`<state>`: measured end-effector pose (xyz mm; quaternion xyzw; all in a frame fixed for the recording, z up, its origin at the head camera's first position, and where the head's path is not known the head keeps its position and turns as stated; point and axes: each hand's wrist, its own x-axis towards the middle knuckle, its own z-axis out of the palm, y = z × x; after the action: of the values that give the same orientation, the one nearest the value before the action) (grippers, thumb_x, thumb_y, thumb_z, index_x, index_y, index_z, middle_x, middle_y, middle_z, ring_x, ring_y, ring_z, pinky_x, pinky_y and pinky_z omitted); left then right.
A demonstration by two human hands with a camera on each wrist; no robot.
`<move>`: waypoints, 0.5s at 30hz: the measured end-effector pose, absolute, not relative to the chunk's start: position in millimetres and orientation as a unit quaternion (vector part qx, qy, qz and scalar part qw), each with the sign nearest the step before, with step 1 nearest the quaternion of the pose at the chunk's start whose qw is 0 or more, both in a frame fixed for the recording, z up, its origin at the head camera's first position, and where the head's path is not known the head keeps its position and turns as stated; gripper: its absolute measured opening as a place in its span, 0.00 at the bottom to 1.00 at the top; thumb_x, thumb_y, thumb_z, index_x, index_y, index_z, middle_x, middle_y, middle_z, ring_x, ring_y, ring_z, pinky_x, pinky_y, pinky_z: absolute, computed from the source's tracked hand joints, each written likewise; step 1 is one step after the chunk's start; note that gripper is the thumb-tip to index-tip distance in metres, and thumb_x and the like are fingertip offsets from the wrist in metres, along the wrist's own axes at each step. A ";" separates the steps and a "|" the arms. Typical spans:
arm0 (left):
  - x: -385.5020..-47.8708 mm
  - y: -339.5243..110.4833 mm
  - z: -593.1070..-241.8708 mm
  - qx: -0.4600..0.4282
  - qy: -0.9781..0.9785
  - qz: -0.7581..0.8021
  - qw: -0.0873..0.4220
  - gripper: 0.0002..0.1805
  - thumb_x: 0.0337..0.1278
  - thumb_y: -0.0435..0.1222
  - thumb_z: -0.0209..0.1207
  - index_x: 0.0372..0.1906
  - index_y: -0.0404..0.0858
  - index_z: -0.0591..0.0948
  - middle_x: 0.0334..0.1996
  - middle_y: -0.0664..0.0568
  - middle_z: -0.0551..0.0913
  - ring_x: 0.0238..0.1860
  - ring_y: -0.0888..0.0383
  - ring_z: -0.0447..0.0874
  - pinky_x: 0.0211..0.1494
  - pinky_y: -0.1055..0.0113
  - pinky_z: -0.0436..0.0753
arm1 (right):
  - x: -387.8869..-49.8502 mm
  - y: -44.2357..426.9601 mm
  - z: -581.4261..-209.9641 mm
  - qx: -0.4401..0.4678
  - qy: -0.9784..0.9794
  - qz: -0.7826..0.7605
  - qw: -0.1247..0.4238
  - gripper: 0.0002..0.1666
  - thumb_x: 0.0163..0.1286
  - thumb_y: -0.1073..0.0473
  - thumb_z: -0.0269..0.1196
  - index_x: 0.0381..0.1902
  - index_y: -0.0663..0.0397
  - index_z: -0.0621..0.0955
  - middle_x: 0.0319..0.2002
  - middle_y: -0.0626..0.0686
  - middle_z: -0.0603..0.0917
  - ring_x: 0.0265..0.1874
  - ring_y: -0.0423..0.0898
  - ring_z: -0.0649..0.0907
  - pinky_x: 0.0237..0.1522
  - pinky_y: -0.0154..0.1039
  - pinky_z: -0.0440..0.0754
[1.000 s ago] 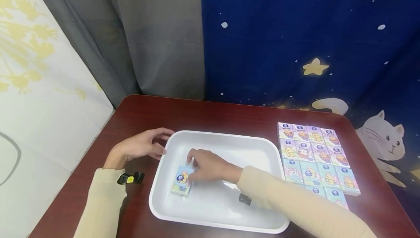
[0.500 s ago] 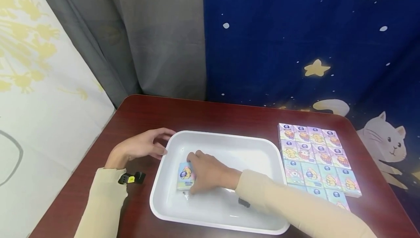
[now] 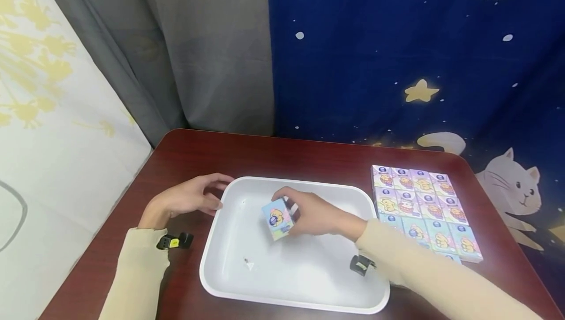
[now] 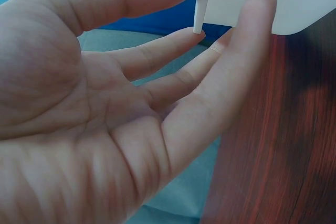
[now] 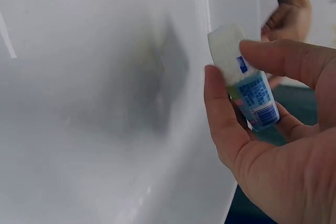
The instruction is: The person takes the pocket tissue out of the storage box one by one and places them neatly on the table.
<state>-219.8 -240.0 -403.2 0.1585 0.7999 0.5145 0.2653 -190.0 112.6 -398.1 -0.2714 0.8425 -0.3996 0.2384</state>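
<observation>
My right hand (image 3: 315, 213) grips a small tissue pack (image 3: 277, 218), blue and pastel with a cartoon puppy, above the floor of a white plastic tray (image 3: 304, 271). In the right wrist view, thumb and fingers pinch the pack (image 5: 257, 98) by its edges; its printed side with a barcode faces the camera. At the tray's left rim, my left hand (image 3: 187, 196) has relaxed, spread fingers. The left wrist view has that hand (image 4: 121, 98) with a fingertip against the tray's rim (image 4: 202, 3).
On the table's right side, several similar tissue packs (image 3: 425, 205) lie in tight rows, purple-pink at the back and blue in front. A small clear scrap (image 3: 249, 264) lies on the tray floor. The dark red table (image 3: 282, 156) ends at curtains behind.
The right hand has taken hold of the tissue pack and lifted it off the tray floor, moving right and tilting it. The left hand has stayed at the rim.
</observation>
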 end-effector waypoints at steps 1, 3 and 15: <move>-219.8 -240.2 -403.2 0.161 0.798 0.516 0.266 0.39 0.67 0.25 0.69 0.80 0.27 0.67 0.65 0.32 0.80 0.52 0.42 0.91 0.53 0.47 0.92 | -190.1 119.0 -396.0 -0.266 0.841 -0.406 0.240 0.47 0.60 0.72 0.80 0.74 0.44 0.76 0.56 0.54 0.83 0.43 0.49 0.86 0.47 0.44 0.88; -219.6 -241.1 -402.7 0.164 0.796 0.519 0.266 0.39 0.67 0.25 0.69 0.80 0.27 0.67 0.65 0.31 0.80 0.52 0.42 0.91 0.53 0.48 0.92 | -190.1 131.6 -392.4 -0.259 0.837 -0.417 0.242 0.48 0.61 0.71 0.80 0.75 0.43 0.75 0.56 0.54 0.83 0.44 0.50 0.86 0.46 0.44 0.88; -218.8 -241.6 -403.4 0.166 0.798 0.515 0.265 0.39 0.67 0.25 0.69 0.80 0.28 0.67 0.65 0.31 0.80 0.53 0.41 0.91 0.53 0.48 0.92 | -175.7 194.6 -386.0 -0.181 0.815 -0.495 0.241 0.41 0.71 0.63 0.73 0.79 0.46 0.74 0.55 0.59 0.82 0.46 0.54 0.89 0.47 0.49 0.92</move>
<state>-218.8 -241.6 -403.4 0.1655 0.7983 0.5147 0.2654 -175.7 194.6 -386.0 -0.1806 0.8149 -0.4951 0.2413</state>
